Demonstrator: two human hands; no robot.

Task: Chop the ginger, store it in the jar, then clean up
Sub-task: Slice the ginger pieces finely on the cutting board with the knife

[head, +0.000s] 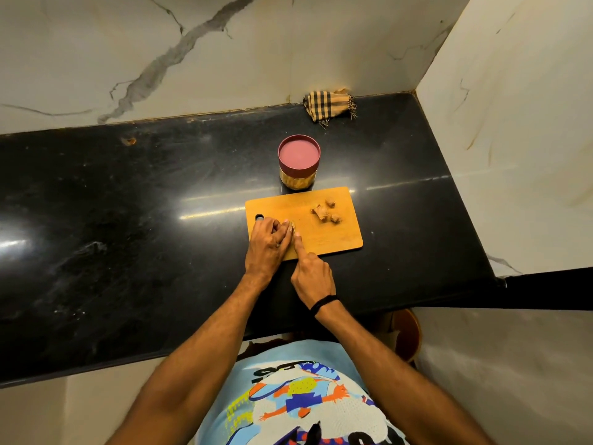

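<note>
Fingers (278, 230), left hand (266, 248): curled on tan ginger piece (292, 225) | right hand (313, 277): curled, index straight, hold unclear | knobbly chunks (324, 212) aside

Wide counter (112, 220) lies open left of the cutting board (330, 232), while the jar (299, 159) stands just behind it.

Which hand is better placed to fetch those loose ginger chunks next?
Right, probably. The right hand sits nearer the ginger chunks on the right half of the cutting board, while the left hand grips a piece at the left end.
</note>
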